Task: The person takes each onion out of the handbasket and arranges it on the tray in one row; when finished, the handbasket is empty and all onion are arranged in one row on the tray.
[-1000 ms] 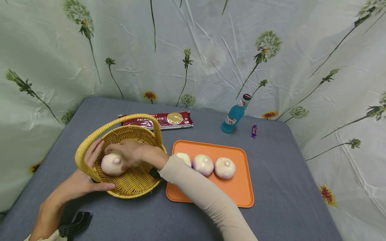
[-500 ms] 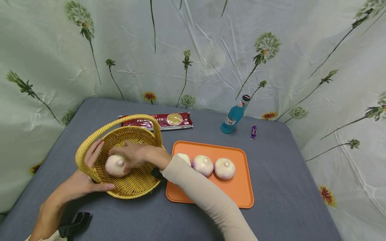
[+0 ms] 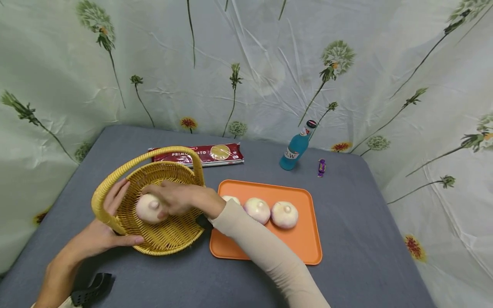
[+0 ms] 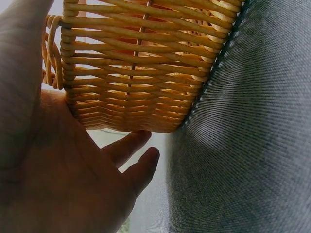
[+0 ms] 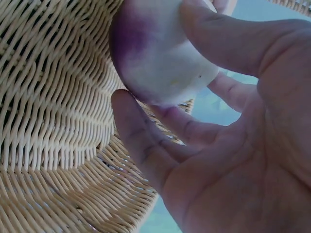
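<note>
- Head view: a round white turnip (image 3: 148, 208) with a purple blush lies inside the yellow wicker basket (image 3: 169, 239), at 9 o'clock of the orange tray (image 3: 304, 244). Three more turnips (image 3: 284, 214) sit on the tray; a pasta packet (image 3: 200, 154) and a blue bottle (image 3: 294, 147) stand at 12 o'clock. The right hand (image 3: 179, 199) curls over the turnip.
- Left wrist view: the left hand (image 4: 63, 179) rests against the basket wall, fingers (image 4: 141, 167) straight and slightly apart.
- Right wrist view: thumb and fingers (image 5: 146, 141) clamp the turnip.
</note>
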`<move>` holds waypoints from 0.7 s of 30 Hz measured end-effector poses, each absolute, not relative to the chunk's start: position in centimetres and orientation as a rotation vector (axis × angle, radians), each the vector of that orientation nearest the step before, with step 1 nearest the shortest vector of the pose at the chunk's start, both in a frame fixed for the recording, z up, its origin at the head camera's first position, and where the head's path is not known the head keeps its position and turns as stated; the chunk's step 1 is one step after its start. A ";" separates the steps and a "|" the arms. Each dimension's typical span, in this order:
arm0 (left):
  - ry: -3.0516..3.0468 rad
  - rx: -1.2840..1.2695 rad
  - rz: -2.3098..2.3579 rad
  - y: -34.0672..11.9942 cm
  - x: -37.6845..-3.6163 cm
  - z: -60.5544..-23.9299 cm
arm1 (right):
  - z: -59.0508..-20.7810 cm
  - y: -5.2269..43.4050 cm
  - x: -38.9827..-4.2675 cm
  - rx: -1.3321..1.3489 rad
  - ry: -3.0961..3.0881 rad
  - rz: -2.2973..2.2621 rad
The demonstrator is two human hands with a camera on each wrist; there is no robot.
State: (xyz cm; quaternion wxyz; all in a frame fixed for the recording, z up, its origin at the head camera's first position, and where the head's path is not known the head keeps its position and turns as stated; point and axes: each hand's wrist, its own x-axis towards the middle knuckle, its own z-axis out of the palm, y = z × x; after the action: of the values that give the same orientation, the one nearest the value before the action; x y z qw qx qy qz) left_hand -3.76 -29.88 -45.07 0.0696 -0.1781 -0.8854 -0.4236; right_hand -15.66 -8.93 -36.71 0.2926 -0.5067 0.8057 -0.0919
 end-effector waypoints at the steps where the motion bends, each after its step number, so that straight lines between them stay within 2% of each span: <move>1: -2.665 -0.537 -1.272 -29.9 -3.8 -45.0 | -36.6 -8.8 -15.6 -1.334 2.151 -0.248; 8: -2.663 -0.538 -1.281 -30.0 -3.8 -44.8 | -36.1 -7.9 -15.2 -1.285 2.194 -0.277; 15: -2.660 -0.536 -1.273 -30.0 -3.7 -44.9 | -36.0 -7.3 -15.0 -1.439 2.174 -0.319; 21: -2.662 -0.538 -1.286 -29.9 -3.6 -44.9 | -35.7 -6.6 -14.8 -1.465 2.164 -0.343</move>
State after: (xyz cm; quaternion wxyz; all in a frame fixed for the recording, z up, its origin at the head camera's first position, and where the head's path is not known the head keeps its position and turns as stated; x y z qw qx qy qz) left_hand -3.65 -29.91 -44.93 0.0684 -0.1786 -0.8839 -0.4268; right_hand -14.80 -6.61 -35.68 0.2502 -0.5381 0.7950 -0.1260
